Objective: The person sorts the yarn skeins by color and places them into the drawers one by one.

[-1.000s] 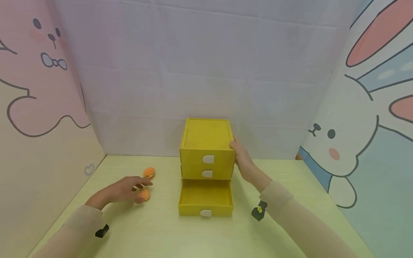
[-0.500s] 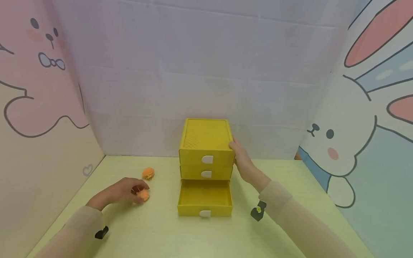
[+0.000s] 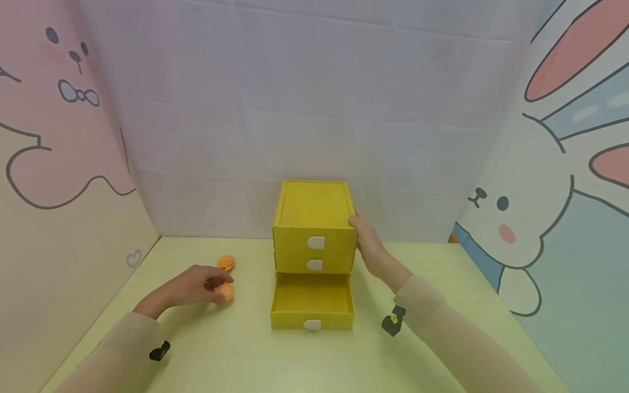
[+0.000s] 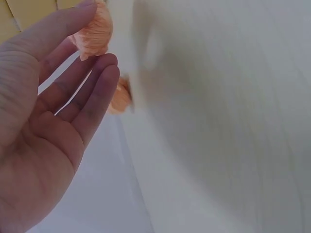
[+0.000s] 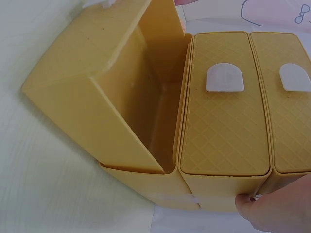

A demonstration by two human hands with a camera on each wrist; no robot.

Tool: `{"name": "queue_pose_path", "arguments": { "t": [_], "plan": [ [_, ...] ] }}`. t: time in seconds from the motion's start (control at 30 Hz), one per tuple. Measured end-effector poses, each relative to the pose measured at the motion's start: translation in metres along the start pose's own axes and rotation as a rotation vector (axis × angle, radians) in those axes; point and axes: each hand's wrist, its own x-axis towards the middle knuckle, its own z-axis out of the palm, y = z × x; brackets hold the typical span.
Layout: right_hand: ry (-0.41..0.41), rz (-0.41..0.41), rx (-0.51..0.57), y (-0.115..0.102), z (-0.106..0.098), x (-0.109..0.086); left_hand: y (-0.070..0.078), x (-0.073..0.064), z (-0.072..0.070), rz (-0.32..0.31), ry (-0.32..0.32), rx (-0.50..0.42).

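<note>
Between thumb and fingertips my left hand [image 3: 196, 285] pinches a small orange ball [image 4: 97, 34], which has strands like wound yarn. The held ball appears slightly raised off the table. A second orange ball [image 3: 226, 263] lies just behind it on the tabletop. At centre stands a yellow drawer cabinet [image 3: 316, 204] with white tab handles. Its bottom drawer [image 3: 313, 320] is pulled out and looks empty inside; the two upper ones are closed. My right hand [image 3: 372, 248] rests against the cabinet's right side, thumb at the top edge. The other right fingers are largely hidden.
The pale yellow-green tabletop [image 3: 236, 355] extends around the cabinet. A whitish cloth wall [image 3: 314, 109] stands close behind. Side panels carry cartoon prints, a rabbit [image 3: 521, 207] at right and a pink animal [image 3: 64, 147] at left.
My left fingers have closed around the nearer orange ball and moved it slightly up and to the right. My right hand and the cabinet stay in place.
</note>
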Motion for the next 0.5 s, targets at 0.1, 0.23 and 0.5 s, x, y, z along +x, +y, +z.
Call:
{"name": "queue_pose_path", "arguments": {
  "t": [0.1,0.23,0.5],
  "plan": [
    [-0.004,0.010,-0.005,0.000,0.000,0.000,0.007,0.003,-0.002,0.007,0.008,-0.016],
    [-0.008,0.009,-0.004,-0.001,-0.001,-0.001,0.022,0.009,-0.003,0.024,0.011,-0.036],
    [-0.014,0.000,0.001,-0.001,0.000,-0.002,0.052,0.025,0.001,0.096,0.014,-0.023]
  ]
}}
